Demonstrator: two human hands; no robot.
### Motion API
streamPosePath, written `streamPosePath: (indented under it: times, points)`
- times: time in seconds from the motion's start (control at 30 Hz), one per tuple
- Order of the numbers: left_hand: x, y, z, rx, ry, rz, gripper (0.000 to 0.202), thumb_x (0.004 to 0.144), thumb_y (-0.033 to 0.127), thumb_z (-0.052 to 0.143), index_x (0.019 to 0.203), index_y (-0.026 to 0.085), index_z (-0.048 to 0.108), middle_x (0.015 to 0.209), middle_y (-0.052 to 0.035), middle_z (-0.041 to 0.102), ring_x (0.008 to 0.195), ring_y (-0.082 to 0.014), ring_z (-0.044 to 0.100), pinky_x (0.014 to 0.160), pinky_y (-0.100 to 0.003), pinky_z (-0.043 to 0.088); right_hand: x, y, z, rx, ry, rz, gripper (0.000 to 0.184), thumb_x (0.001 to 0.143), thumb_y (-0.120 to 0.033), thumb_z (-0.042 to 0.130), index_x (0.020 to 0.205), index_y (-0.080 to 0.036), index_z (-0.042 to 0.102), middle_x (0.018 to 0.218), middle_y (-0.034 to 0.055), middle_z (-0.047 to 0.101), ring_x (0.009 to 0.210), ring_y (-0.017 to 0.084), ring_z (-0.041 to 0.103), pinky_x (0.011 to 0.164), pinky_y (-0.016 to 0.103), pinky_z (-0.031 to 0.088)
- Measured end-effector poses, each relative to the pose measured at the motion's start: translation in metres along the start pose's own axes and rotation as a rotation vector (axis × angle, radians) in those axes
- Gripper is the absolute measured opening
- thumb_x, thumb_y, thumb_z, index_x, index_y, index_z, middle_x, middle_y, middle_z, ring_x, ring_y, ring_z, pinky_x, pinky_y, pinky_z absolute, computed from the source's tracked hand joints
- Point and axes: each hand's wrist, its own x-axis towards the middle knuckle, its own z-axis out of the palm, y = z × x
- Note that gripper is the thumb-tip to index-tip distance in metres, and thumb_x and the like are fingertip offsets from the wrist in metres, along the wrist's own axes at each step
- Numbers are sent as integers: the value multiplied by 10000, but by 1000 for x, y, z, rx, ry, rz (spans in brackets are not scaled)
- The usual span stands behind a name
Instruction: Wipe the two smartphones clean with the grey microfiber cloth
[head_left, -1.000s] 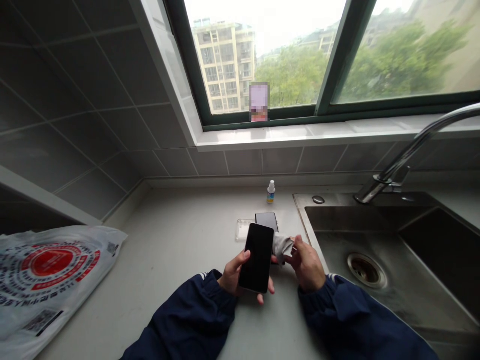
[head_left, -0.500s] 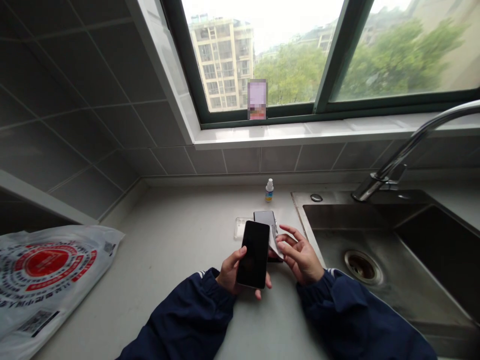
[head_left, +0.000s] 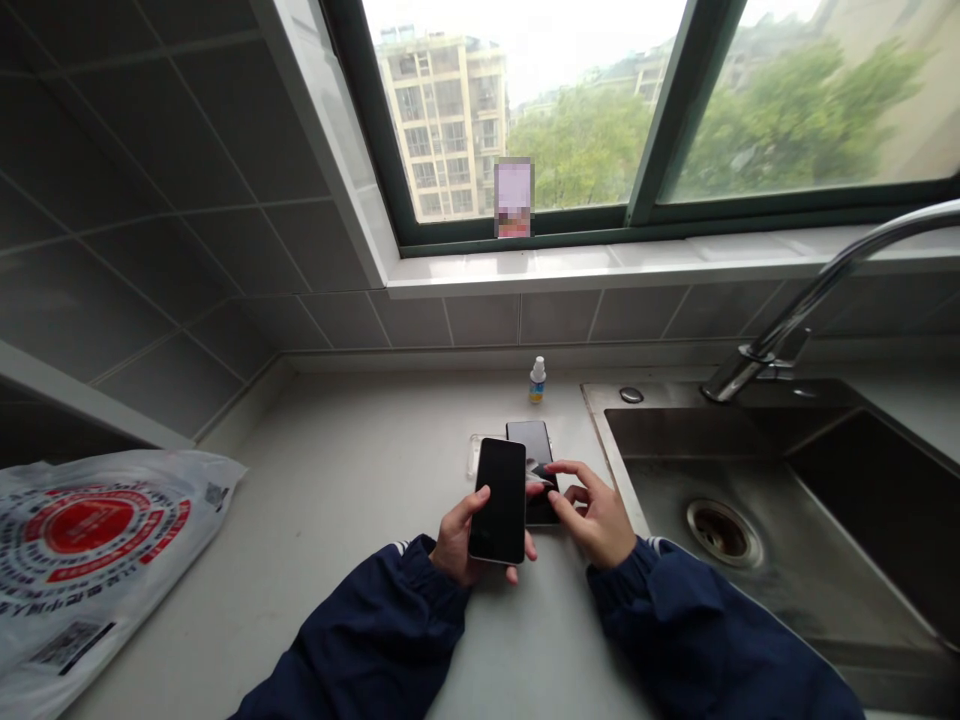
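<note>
My left hand [head_left: 461,535] is wrapped round a phone with a dark screen [head_left: 499,500], thumb along its left edge and fingertips showing at the right. My right hand [head_left: 596,515] is just to the right, index finger and thumb stretched apart. At its fingertips a small crumpled grey-white cloth [head_left: 537,472] lies over a second dark phone [head_left: 531,436], flat on the counter and partly covered by the held phone. A clear phone case [head_left: 475,455] lies behind the held phone, mostly hidden. Behind them stands a small white-capped spray bottle [head_left: 537,382].
A steel sink [head_left: 795,560] with a curved tap [head_left: 795,320] is on the right. A printed plastic bag [head_left: 112,550] lies at the left on the pale counter [head_left: 337,450]. A window sill [head_left: 600,262] runs along the back; a blurred upright item [head_left: 514,195] stands against the window.
My right hand has moved slightly left and brought the cloth down over the second phone, its fingers coming apart. The held phone has shifted a little left and up.
</note>
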Motion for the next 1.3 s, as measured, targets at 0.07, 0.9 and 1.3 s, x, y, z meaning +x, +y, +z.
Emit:
streamPosePath:
  times: [0.07, 0.9, 1.3]
  points:
    - [0, 0, 0, 16, -7, -19, 674, 950, 483, 261, 1393, 27, 483, 1190, -267, 638, 749, -263, 698, 440, -297, 552, 1, 0, -1, -69, -22, -57, 260, 846, -340, 661, 1074, -218, 684, 1024, 63, 685, 507, 89, 509, 486, 250, 449]
    - [-2, 0, -5, 31, -99, -20, 767, 929, 543, 263, 1419, -29, 412, 796, -212, 709, 691, -259, 686, 468, -279, 502, -5, -19, -12, -206, 148, -576, 248, 831, -98, 632, 1012, -258, 689, 901, 69, 680, 854, 245, 650, 738, 400, 544]
    - [-8, -3, -5, 39, -249, -29, 776, 865, 548, 444, 1469, 68, 358, 834, -175, 692, 766, -312, 714, 457, -302, 541, -7, -13, 0, -97, 124, -299, 102, 936, -315, 597, 973, -233, 645, 852, 45, 637, 732, 191, 647, 632, 297, 531]
